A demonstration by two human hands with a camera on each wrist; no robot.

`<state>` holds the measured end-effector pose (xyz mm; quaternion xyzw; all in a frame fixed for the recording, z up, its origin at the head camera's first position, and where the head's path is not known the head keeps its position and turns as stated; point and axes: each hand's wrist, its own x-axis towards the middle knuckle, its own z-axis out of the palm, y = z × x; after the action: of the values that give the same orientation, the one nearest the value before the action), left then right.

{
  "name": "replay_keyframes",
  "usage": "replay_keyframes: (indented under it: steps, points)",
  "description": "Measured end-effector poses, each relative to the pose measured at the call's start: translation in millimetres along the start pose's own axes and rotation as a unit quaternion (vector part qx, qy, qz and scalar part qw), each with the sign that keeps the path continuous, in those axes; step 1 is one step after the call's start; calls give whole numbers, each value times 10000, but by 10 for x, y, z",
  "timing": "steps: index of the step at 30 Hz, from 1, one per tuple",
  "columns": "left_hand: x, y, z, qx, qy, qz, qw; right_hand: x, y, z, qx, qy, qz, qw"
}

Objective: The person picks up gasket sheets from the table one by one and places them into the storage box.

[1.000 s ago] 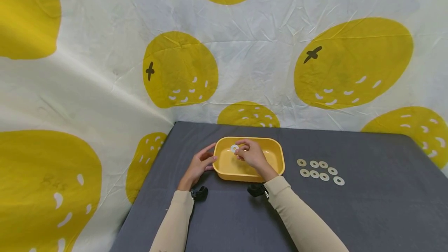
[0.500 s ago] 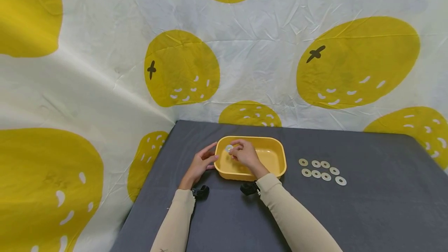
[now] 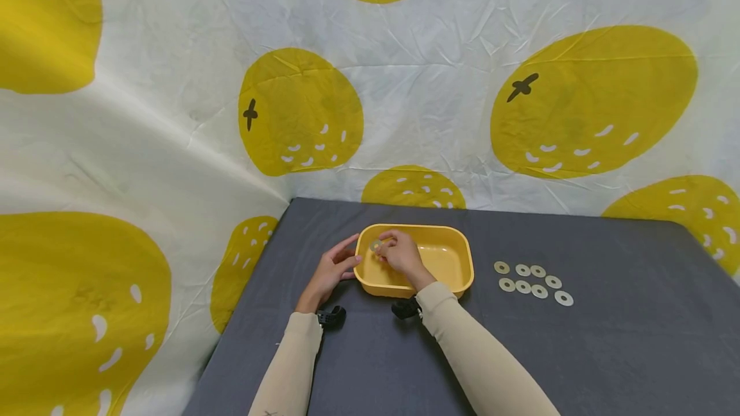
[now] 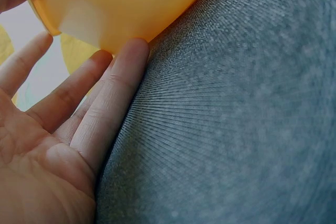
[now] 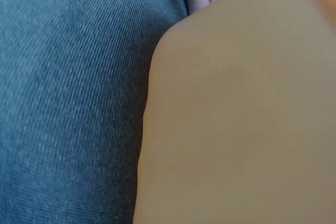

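A yellow plastic basin (image 3: 445, 289) stands on the dark cloth. My right hand (image 3: 401, 255) reaches over its near rim and pinches a flat metal washer (image 3: 376, 245) between thumb and fingers, inside the basin's left part. My left hand (image 3: 327, 275) rests against the basin's left end; in the left wrist view its fairly straight fingers (image 4: 113, 93) touch the outer wall (image 4: 131, 3), with the thumb by the rim. The outer wall (image 5: 236, 108) fills most of the right wrist view, so the right hand and washer are hidden there.
Several flat washers (image 3: 523, 287) lie in two loose rows on the cloth, right of the basin. The dark-covered table (image 3: 636, 339) reaches back to a white curtain (image 3: 428, 114) printed with yellow fruit. Another curtain side closes off the left.
My right hand has moved left inside the basin with the washer, which has tilted and looks darker now. The left hand stays at the basin's left end.
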<state>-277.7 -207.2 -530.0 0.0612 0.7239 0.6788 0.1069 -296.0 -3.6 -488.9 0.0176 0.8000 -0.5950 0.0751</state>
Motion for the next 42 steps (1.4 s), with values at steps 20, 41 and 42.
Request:
replay_keyframes:
  steps: [20,41,42]
  points:
    - [8,11,24,70,44,-40,10000,-4,27,-21,-2085,165,41,9779]
    - [-3,2,16,94,112,-12,9999,-38,1,-51,-986,413,-525,9929]
    - [-4,-2,15,101,112,-12,9999,-51,-8,-75,-807,380,-611,9941]
